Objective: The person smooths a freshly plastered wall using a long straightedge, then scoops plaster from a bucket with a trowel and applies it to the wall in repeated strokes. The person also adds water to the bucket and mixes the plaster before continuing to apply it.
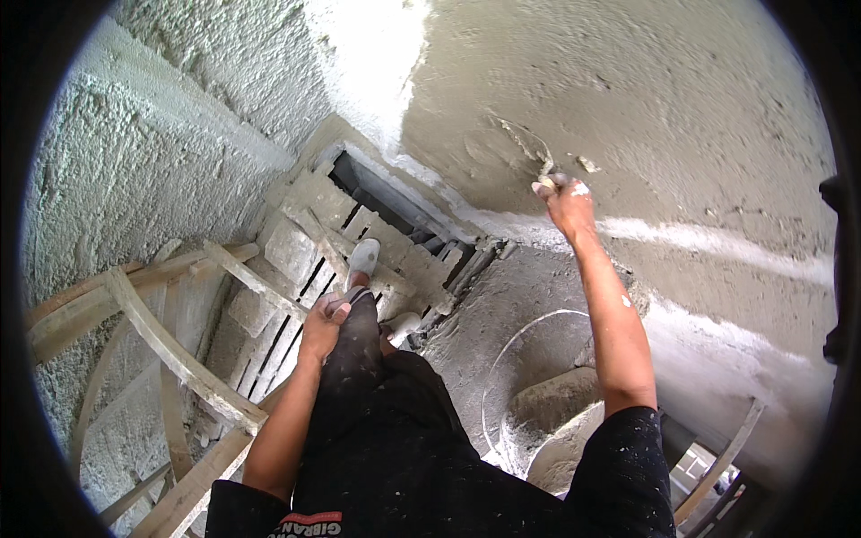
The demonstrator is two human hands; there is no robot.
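My right hand is raised to the wet grey-brown plastered wall, fingers closed round something small and pale that I cannot make out. A curved ridge of plaster runs up from the fingertips, with a small lump beside it. My left hand hangs in front of my dark trouser leg, fingers curled; what they hold, if anything, is unclear. Below, my foot in a pale shoe stands on worn, dusty planks.
A wooden frame with curved pieces stands at the left beside a rough wall. Past the planks is a dark opening. Lower right are pale containers, a thin hoop and a timber.
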